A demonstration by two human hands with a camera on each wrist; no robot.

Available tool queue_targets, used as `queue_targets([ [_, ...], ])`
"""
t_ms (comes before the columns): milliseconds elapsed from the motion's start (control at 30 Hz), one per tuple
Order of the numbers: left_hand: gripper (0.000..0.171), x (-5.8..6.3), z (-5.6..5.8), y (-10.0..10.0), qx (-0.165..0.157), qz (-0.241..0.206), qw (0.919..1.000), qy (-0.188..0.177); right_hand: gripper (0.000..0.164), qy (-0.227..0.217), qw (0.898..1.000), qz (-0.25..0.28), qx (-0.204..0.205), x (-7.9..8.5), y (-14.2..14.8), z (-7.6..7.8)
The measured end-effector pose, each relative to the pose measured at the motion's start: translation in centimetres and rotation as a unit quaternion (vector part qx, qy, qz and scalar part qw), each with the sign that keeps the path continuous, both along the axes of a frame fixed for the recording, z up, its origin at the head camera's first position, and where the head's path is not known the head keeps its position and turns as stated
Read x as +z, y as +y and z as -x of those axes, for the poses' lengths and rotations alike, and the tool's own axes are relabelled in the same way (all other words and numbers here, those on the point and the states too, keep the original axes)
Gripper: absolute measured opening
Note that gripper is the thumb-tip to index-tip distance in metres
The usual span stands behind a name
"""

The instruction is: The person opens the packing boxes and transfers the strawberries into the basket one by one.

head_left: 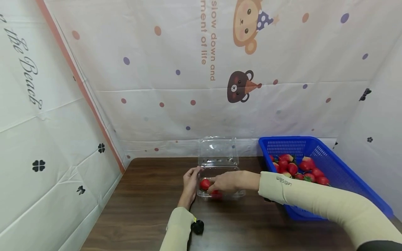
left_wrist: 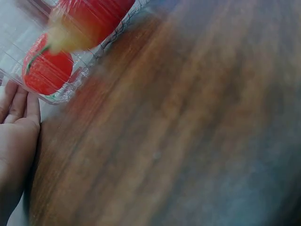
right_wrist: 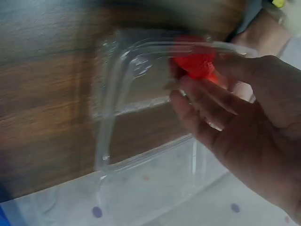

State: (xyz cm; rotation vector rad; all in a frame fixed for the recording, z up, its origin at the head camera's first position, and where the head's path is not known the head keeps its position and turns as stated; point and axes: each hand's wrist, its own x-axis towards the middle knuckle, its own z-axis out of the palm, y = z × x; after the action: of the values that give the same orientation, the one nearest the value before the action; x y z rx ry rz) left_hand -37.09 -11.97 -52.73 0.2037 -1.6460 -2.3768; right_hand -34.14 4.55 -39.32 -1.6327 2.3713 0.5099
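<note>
A clear plastic clamshell box (head_left: 221, 172) lies on the table with its lid raised at the back. My left hand (head_left: 190, 181) rests along the box's left side; its fingers (left_wrist: 18, 106) show nearly straight against the wall, thumb hidden in the left wrist view. Reaching into the box from the right, my right hand (head_left: 227, 181) has thumb and fingertips around a red strawberry (right_wrist: 195, 61) near the front wall. Another strawberry (head_left: 205, 184) sits at the left end of the box. Through the plastic, the left wrist view shows a strawberry (left_wrist: 49, 70) beside a larger, blurred one.
On the right stands a blue perforated basket (head_left: 342, 174) with several strawberries (head_left: 292, 169), partly behind my right sleeve. The dark wooden table (head_left: 150, 198) ends at a printed white cloth (head_left: 176, 115) hung behind it. A black wrist device (head_left: 198, 227) is by my left sleeve.
</note>
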Motion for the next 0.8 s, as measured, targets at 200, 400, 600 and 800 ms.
queue_targets([
  [200,0.021,0.2,-0.1,0.4,-0.001,-0.007,0.9999,0.011,0.017,-0.001,0.997,-0.055,-0.058,-0.8,1.2,0.4],
  [400,0.018,0.5,-0.1,0.7,-0.006,-0.021,0.9996,0.017,0.022,0.006,0.995,-0.070,-0.076,-1.1,1.6,0.6],
  [600,0.026,0.7,-0.1,0.8,-0.008,-0.025,0.9993,0.026,0.023,0.002,0.997,-0.041,-0.068,-0.6,1.8,1.1],
  [800,0.025,0.3,-0.2,0.5,-0.004,-0.022,0.9995,0.022,0.024,-0.016,0.994,0.085,-0.066,2.6,4.1,3.0],
])
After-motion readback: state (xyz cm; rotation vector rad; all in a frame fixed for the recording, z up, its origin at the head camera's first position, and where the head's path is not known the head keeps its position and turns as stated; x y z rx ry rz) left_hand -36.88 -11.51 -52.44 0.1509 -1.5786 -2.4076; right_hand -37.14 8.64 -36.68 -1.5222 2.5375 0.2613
